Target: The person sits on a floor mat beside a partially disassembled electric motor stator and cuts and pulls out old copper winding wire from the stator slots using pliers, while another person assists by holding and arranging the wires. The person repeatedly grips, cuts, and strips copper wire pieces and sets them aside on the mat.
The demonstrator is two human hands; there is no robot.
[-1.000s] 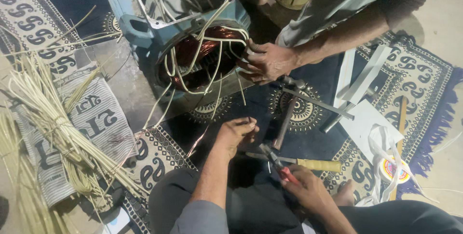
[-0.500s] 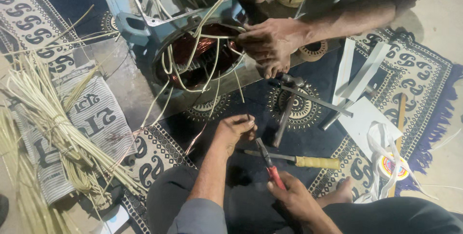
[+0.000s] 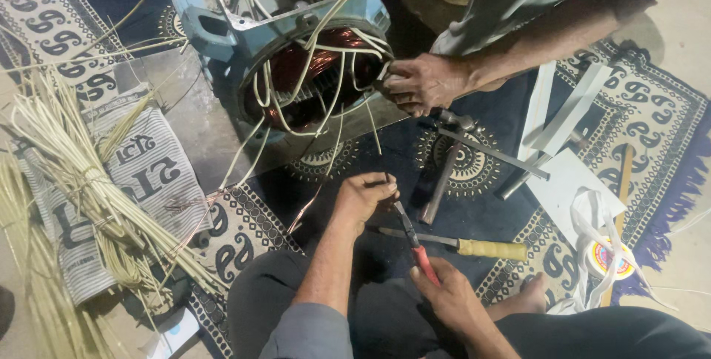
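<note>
My left hand (image 3: pixel 363 195) pinches a thin copper wire (image 3: pixel 315 202) that runs down and left from it. My right hand (image 3: pixel 443 296) grips red-handled pliers (image 3: pixel 413 240), whose jaws point up at the fingertips of my left hand. Beyond them lies a blue electric motor housing (image 3: pixel 222 29) on its side, with copper windings (image 3: pixel 311 70) and several cream sleeved leads (image 3: pixel 326 29) spilling out. Another person's hand (image 3: pixel 422 81) holds leads at the housing's right rim.
A yellow-handled screwdriver (image 3: pixel 474 246) lies between my hands. A hammer (image 3: pixel 444 166) and a metal bar (image 3: pixel 492 153) rest on the patterned rug (image 3: pixel 666 122). White paper strips (image 3: pixel 563 118), a tape roll (image 3: pixel 611 259), and a bundle of pale sleeving (image 3: pixel 81 174) on newspaper lie around.
My right hand has raised the pliers so the jaws meet my left fingertips. The other person's hand has shifted along the motor's rim. The view has moved closer.
</note>
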